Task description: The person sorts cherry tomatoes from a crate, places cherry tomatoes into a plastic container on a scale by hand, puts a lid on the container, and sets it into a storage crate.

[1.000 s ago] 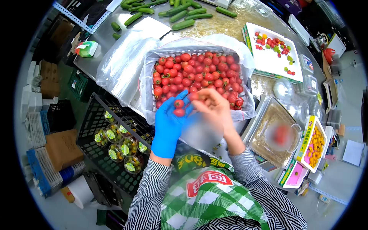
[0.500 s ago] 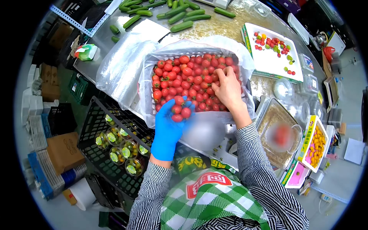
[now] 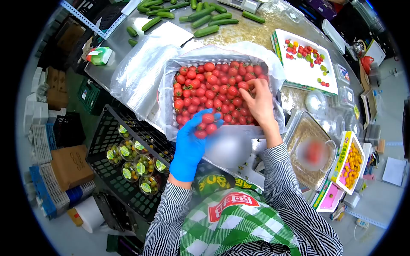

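A lined crate (image 3: pixel 164 102) full of red cherry tomatoes (image 3: pixel 209 91) stands in front of me at the table's near side. My left hand (image 3: pixel 189 147), in a blue glove, cups several cherry tomatoes (image 3: pixel 208 119) over the crate's near left part. Bare, my right hand (image 3: pixel 259 101) is over the right side of the tomatoes, thumb and fingers closed on a single cherry tomato (image 3: pixel 243 85). The white plastic liner (image 3: pixel 273 64) folds out over the crate's rim.
Cucumbers (image 3: pixel 207 31) lie at the back. Stacked clear tubs (image 3: pixel 143 70) are left of the crate. A black basket (image 3: pixel 102 166) holds labelled cups. On the right are a white box (image 3: pixel 294 72) of small tomatoes, a metal tray (image 3: pixel 299 158) and a box of yellow tomatoes (image 3: pixel 352 164).
My right hand has lifted slightly and now pinches a cherry tomato. My left hand still cups its tomatoes, a little further right in view; the whole view has shifted slightly.
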Tool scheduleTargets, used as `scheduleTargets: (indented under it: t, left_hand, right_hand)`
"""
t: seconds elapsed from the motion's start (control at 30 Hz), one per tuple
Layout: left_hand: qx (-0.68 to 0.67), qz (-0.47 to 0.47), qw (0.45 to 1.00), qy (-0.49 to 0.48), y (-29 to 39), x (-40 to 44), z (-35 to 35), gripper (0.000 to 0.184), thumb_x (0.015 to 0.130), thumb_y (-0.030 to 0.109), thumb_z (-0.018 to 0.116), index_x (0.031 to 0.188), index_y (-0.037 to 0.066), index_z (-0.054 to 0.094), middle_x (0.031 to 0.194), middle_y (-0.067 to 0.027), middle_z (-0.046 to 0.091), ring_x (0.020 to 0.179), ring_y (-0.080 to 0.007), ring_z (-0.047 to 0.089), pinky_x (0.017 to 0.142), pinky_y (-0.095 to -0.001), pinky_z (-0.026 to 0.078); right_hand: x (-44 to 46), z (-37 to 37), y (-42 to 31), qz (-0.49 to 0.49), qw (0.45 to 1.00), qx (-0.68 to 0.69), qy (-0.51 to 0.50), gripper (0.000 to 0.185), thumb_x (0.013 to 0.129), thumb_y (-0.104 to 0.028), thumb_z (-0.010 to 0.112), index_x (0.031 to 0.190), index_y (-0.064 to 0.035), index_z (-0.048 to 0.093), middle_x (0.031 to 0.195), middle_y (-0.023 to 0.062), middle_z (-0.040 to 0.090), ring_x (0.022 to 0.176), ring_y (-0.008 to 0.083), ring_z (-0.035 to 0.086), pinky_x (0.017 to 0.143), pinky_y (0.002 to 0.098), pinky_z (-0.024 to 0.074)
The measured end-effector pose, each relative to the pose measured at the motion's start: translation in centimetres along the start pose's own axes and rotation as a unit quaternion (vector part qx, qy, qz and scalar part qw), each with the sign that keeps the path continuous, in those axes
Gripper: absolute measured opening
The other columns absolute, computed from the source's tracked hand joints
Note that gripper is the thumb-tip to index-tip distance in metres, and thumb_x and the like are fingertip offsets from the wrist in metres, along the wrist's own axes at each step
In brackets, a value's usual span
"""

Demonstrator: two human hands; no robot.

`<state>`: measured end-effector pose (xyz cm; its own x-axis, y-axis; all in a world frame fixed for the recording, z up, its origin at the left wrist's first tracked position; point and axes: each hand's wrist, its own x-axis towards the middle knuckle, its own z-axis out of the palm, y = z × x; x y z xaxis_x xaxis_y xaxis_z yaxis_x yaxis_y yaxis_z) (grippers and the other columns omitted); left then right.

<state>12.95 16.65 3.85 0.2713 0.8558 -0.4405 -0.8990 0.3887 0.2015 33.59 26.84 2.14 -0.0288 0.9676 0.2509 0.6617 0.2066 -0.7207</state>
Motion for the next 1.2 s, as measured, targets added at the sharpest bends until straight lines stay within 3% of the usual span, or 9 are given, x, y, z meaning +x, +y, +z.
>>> scheduleTargets:
  t: [0.07,0.2,0.33,0.47,0.67,0.87,0.97,1.07,1.2]
  left_hand:
    - [-0.006,-0.009,1.0,0.02,-0.1,-0.1,-0.3,0.039,0.086,0.01,0.057,0.123,0.0,0.051,0.125,-0.022,0.052,0.116,-0.0358,0.052,0.094,-0.0473,0.048]
    - [0.081,0.012,0.997,0.01,-0.8,-0.1,0.3,0.032,0.089,0.011,0.056,0.118,0.0,0.053,0.121,-0.018,0.054,0.114,-0.0323,0.053,0.097,-0.0444,0.046]
    - [0.234,0.031,0.972,0.021,-1.8,-0.2,1.0,0.032,0.089,0.02,0.058,0.117,0.005,0.054,0.113,-0.0096,0.058,0.108,-0.0247,0.057,0.088,-0.0399,0.049]
    - [0.273,0.046,0.96,0.051,-2.5,-0.1,1.3,0.031,0.088,0.024,0.061,0.115,0.009,0.056,0.107,-0.0051,0.06,0.1,-0.0167,0.059,0.081,-0.0384,0.052]
    - [0.267,0.025,0.962,0.056,-2.4,-0.1,1.2,0.031,0.087,0.024,0.063,0.113,0.009,0.057,0.104,-0.004,0.06,0.095,-0.0153,0.06,0.079,-0.0375,0.053]
    - [0.367,0.063,0.923,0.1,-2.9,-0.2,2.5,0.03,0.085,0.019,0.066,0.112,0.007,0.061,0.099,-0.0033,0.061,0.086,-0.0114,0.059,0.075,-0.0283,0.053]
    - [0.401,0.084,0.908,0.09,-2.8,-0.4,3.3,0.03,0.086,0.018,0.065,0.113,0.005,0.06,0.099,-0.0041,0.062,0.087,-0.0112,0.06,0.073,-0.0273,0.053]
    - [0.367,0.071,0.923,0.096,-2.2,-0.4,3.5,0.034,0.083,0.018,0.068,0.114,0.006,0.061,0.099,-0.004,0.062,0.085,-0.0112,0.06,0.075,-0.0287,0.054]
    - [0.312,0.011,0.946,0.091,-1.9,-0.1,2.7,0.031,0.084,0.02,0.067,0.111,0.006,0.061,0.098,-0.0043,0.062,0.085,-0.0121,0.06,0.074,-0.0306,0.055]
  right_hand:
    - [-0.4,-0.3,0.4,0.118,0.977,0.175,-0.033,0.022,0.084,-0.016,0.068,0.095,-0.0029,0.056,0.081,0.0072,0.06,0.064,0.0138,0.055,0.059,0.0272,0.0471]
    - [-2.5,-2.1,-1.9,0.243,0.851,0.447,-0.13,0.021,0.09,-0.02,0.064,0.1,-0.003,0.055,0.078,0.0037,0.063,0.059,0.0071,0.053,0.052,0.0216,0.0436]
    - [-5.4,-1.7,-3.7,0.211,0.847,0.463,-0.155,0.026,0.092,-0.02,0.059,0.112,-0.0037,0.062,0.078,0.0033,0.064,0.058,0.006,0.052,0.052,0.0191,0.0391]
    - [-6.5,-2.7,-6.4,0.239,0.826,0.468,-0.201,0.042,0.088,-0.009,0.063,0.128,-0.0031,0.053,0.098,-0.0001,0.065,0.079,0.0056,0.059,0.069,0.0201,0.0479]
    - [-6.6,-3.3,-5.3,0.194,0.859,0.405,-0.244,0.043,0.088,-0.008,0.062,0.129,-0.0027,0.051,0.107,0.0035,0.064,0.088,0.0071,0.06,0.073,0.0218,0.0497]
    - [-6.6,-2.9,-5.6,0.207,0.817,0.49,-0.223,0.041,0.088,-0.003,0.061,0.127,-0.0018,0.05,0.107,0.0035,0.061,0.089,0.008,0.058,0.076,0.0226,0.0474]
    - [-6.8,-2.4,-4.0,0.19,0.779,0.554,-0.224,0.039,0.087,-0.001,0.06,0.125,-0.0014,0.051,0.112,0.0055,0.06,0.099,0.0104,0.057,0.08,0.0247,0.0468]
    - [-7.0,-2.1,-3.5,0.182,0.789,0.548,-0.209,0.038,0.086,0.001,0.06,0.123,-0.0014,0.052,0.115,0.0063,0.059,0.102,0.0118,0.056,0.082,0.0259,0.0464]
    - [-6.7,-1.3,-3.3,0.067,0.832,0.522,-0.175,0.041,0.083,0.004,0.06,0.123,-0.0013,0.052,0.121,0.0077,0.056,0.102,0.0132,0.055,0.083,0.0265,0.0453]
